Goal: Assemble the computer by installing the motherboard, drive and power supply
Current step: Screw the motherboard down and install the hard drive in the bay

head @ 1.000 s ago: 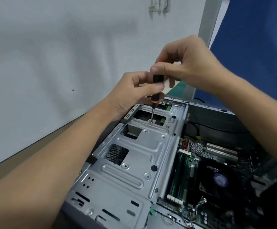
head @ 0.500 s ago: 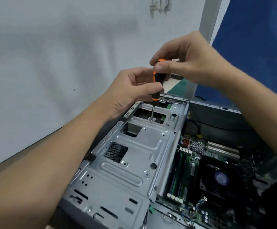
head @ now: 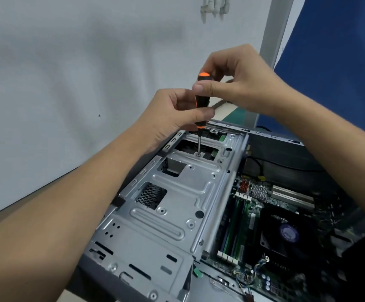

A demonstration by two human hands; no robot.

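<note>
Barely changed from half a second back: screwdriver (head: 200, 101) stands upright, tip still on the screw (head: 198, 155) at the cage's (head: 177, 192) far end. Left hand (head: 175, 112) grips the lower handle, right hand (head: 240, 83) pinches the top, thumb slid further across. Motherboard (head: 253, 214) sits right of the cage.

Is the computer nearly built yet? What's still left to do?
Partly. Done: the motherboard sits in the case, with memory sticks and a black fan on it. Happening now: the screwdriver, held upright, has its tip on a screw in the grey drive cage. Left: I can't see a power supply from here, so that may need fitting, and the case is open.
</note>
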